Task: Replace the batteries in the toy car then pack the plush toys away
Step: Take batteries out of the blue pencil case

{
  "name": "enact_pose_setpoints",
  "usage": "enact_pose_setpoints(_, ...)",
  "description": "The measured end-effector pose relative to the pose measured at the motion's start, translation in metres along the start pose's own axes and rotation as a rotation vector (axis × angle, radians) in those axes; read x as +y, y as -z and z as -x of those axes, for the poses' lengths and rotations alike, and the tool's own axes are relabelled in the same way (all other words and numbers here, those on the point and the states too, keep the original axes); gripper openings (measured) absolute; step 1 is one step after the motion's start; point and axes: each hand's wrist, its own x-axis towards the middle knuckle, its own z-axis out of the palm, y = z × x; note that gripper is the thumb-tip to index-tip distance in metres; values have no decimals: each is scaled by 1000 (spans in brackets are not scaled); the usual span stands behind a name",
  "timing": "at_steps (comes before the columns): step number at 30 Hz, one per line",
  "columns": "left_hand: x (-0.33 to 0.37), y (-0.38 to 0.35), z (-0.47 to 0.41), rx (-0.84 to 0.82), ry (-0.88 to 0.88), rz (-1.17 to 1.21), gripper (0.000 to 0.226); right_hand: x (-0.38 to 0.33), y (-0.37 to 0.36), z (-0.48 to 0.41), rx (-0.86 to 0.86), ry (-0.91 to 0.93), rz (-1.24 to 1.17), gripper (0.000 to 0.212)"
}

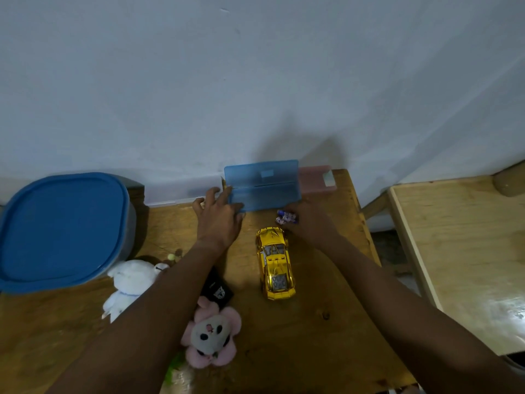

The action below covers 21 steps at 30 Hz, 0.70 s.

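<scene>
A shiny gold toy car (275, 261) lies on the wooden table (312, 322), nose toward the wall. Just beyond it my right hand (305, 223) grips a couple of purple-and-white batteries (287, 217). My left hand (218, 217) rests with spread fingers on the front left corner of an open translucent blue case (262, 184) standing against the wall. A white plush toy (130, 282) lies at the left, partly behind my left forearm. A pink flower-shaped plush with a panda face (211, 334) lies near the front.
A large grey tub with a blue lid (59, 228) stands at the far left. A pink case (318, 179) sits behind the blue one. A small black card (217, 288) lies under my left arm. A second wooden surface (468, 251) is at the right across a gap.
</scene>
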Motion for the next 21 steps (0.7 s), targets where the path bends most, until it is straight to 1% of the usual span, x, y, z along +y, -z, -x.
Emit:
enact_pose_setpoints(4,1,1,-1,5,-4,-23,34,4,-4,4,21,-5,-22,44)
enact_pose_setpoints(7,1,4,-3,46,-17,-18,44,6,0,2,35,-2,-10,39)
enact_pose_setpoints(9,1,7,-6,89,-35,10,59,6,6,-3,110,-20,26,34)
enact_pose_setpoints(11,1,10,-10,119,-56,32,76,4,14,-11,242,-46,12,31)
enact_pose_setpoints(13,1,15,-16,114,-63,49,91,-1,25,-21,361,-39,-66,32)
enact_pose_setpoints(15,0,18,-22,93,-63,59,103,-7,35,-33,420,-50,-157,37)
enact_pose_setpoints(18,-1,19,-28,75,-80,106,113,-16,41,-54,372,-213,-292,35)
enact_pose_setpoints(20,-2,20,-30,62,-108,154,117,-17,38,-65,347,-242,-460,39)
enact_pose_setpoints(21,-2,20,-31,59,-116,173,118,-16,37,-68,363,-244,-520,40)
